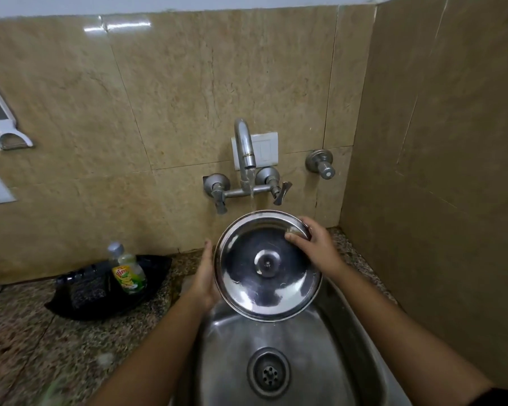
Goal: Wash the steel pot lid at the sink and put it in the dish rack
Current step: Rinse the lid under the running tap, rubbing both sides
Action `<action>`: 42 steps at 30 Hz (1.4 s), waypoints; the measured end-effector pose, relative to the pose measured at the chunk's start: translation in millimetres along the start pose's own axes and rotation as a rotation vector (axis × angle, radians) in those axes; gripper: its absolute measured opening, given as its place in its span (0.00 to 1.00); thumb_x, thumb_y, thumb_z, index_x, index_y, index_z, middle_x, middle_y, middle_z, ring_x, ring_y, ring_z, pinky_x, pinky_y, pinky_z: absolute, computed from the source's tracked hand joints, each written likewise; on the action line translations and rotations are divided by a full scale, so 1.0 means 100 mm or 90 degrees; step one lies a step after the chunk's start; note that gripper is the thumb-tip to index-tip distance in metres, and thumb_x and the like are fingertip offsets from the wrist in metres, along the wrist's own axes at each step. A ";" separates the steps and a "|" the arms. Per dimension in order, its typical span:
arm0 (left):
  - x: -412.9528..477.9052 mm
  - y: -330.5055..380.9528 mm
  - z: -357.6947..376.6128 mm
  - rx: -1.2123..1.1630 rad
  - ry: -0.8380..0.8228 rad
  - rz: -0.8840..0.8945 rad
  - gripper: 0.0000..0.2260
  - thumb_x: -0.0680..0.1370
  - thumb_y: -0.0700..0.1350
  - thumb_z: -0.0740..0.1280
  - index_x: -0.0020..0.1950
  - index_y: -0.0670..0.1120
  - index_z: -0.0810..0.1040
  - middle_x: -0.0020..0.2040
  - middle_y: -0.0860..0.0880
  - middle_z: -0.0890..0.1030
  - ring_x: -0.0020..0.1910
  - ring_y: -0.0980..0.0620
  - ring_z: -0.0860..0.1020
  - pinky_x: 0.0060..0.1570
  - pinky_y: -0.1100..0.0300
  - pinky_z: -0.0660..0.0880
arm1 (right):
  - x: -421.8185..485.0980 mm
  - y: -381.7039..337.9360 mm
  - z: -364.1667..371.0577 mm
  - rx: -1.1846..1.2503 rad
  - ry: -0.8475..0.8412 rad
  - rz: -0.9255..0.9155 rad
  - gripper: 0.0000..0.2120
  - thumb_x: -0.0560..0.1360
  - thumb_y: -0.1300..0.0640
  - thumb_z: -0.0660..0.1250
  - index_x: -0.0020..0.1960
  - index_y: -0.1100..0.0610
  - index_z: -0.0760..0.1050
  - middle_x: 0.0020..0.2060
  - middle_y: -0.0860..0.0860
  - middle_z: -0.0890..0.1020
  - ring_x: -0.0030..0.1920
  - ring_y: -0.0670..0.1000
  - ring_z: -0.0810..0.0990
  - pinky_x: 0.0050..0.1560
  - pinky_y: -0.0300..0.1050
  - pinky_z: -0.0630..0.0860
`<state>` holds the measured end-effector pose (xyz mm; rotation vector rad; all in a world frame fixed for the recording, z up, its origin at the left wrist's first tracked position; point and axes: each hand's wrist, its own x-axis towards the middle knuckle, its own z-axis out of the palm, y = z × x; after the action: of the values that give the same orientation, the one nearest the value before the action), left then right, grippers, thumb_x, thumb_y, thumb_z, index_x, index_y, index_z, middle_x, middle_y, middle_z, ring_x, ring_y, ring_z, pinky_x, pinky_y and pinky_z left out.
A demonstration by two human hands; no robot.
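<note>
head view: both hands, left hand (206,276) and right hand (314,244), hold steel lid (266,266), apparently under tap water (251,197).

Evenly lit from overhead, soft and rather dim, warm cast on the wall tiles (188,92). Bright white glare streak high above the left hand (206,276), on the tile's top edge. Mirror-like reflections, pale patches and dark blue tones, across the steel pot lid (264,288) between both hands. Faint sheen in the sink (276,341) below. Strong wide-angle bowing at the frame edges. Smeared, out of focus on the worktop (27,347) far left of the left hand.
</note>
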<state>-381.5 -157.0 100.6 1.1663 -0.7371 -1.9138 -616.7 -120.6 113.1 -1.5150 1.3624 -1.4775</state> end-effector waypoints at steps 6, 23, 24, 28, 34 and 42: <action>-0.07 0.01 0.12 0.153 0.099 0.198 0.19 0.78 0.58 0.62 0.51 0.44 0.83 0.49 0.41 0.85 0.51 0.41 0.82 0.57 0.43 0.77 | 0.14 0.16 0.11 -0.090 0.057 0.113 0.09 0.78 0.53 0.64 0.56 0.54 0.77 0.51 0.53 0.83 0.53 0.55 0.81 0.54 0.53 0.77; -0.13 0.03 0.02 0.132 0.027 0.253 0.10 0.76 0.47 0.68 0.46 0.41 0.83 0.42 0.41 0.85 0.40 0.45 0.83 0.46 0.50 0.79 | 0.48 -0.14 0.38 -0.173 -0.035 0.040 0.12 0.80 0.55 0.59 0.58 0.56 0.78 0.53 0.52 0.81 0.56 0.53 0.78 0.59 0.50 0.73; -0.11 0.08 0.02 0.191 0.010 0.245 0.10 0.74 0.46 0.70 0.47 0.40 0.83 0.45 0.39 0.85 0.43 0.41 0.83 0.50 0.48 0.79 | 0.46 -0.18 0.42 -0.190 -0.071 0.025 0.12 0.80 0.55 0.60 0.57 0.57 0.78 0.51 0.52 0.80 0.54 0.52 0.77 0.59 0.50 0.73; -0.06 0.18 0.13 0.349 -0.012 0.266 0.11 0.73 0.47 0.72 0.49 0.41 0.83 0.48 0.35 0.84 0.46 0.39 0.83 0.51 0.47 0.78 | 0.43 -0.25 0.68 -0.293 -0.179 -0.087 0.11 0.77 0.52 0.65 0.54 0.55 0.81 0.48 0.49 0.81 0.53 0.50 0.76 0.57 0.49 0.72; -0.06 0.08 -0.05 0.173 0.108 0.273 0.06 0.75 0.46 0.70 0.43 0.43 0.82 0.43 0.41 0.83 0.41 0.43 0.80 0.47 0.49 0.79 | 0.22 0.09 0.26 -0.343 0.057 0.046 0.12 0.79 0.58 0.60 0.59 0.56 0.78 0.54 0.54 0.81 0.54 0.54 0.79 0.51 0.47 0.74; -0.01 0.02 -0.16 0.040 0.181 0.226 0.07 0.76 0.45 0.68 0.46 0.42 0.80 0.45 0.42 0.82 0.42 0.42 0.81 0.47 0.51 0.79 | -0.30 0.53 0.04 -0.662 -0.099 -0.292 0.29 0.72 0.64 0.68 0.70 0.48 0.69 0.72 0.49 0.69 0.72 0.55 0.64 0.72 0.53 0.56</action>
<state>-366.1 -158.2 96.2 1.2224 -0.7915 -1.4078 -621.3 -108.2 53.3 -2.6497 1.8920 -0.8101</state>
